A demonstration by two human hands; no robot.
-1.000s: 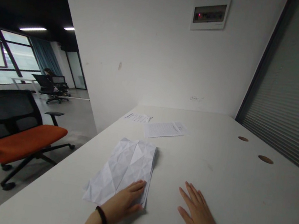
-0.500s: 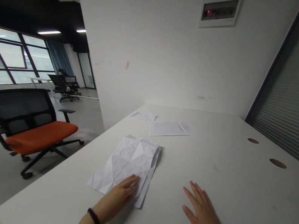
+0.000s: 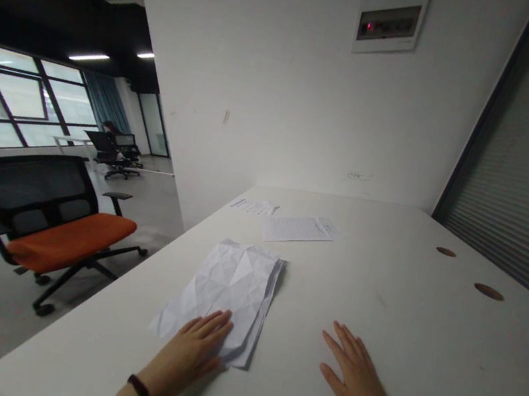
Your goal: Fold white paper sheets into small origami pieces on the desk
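Note:
White paper sheets point(image 3: 234, 287), marked all over with triangular fold creases, lie in a small stack on the white desk point(image 3: 312, 395). Flat across the stack's near left part rests my left hand point(image 3: 191, 348), fingers stretched out and holding nothing; a dark bracelet circles its wrist. The right edges of the lower sheets stick out a little from under the top one. To the right of the stack, apart from it, my right hand point(image 3: 356, 379) is at the desk surface with fingers spread and nothing in it.
Two printed papers point(image 3: 298, 228) point(image 3: 255, 207) lie farther back on the desk. Two round cable holes point(image 3: 489, 292) are at the right. An orange-seated office chair point(image 3: 69, 240) stands left of the desk. A white wall point(image 3: 282, 93) rises behind, and a person sits far off.
My left hand has slid left and slightly down over the creased sheets. My right hand and the stack have stayed nearly in place.

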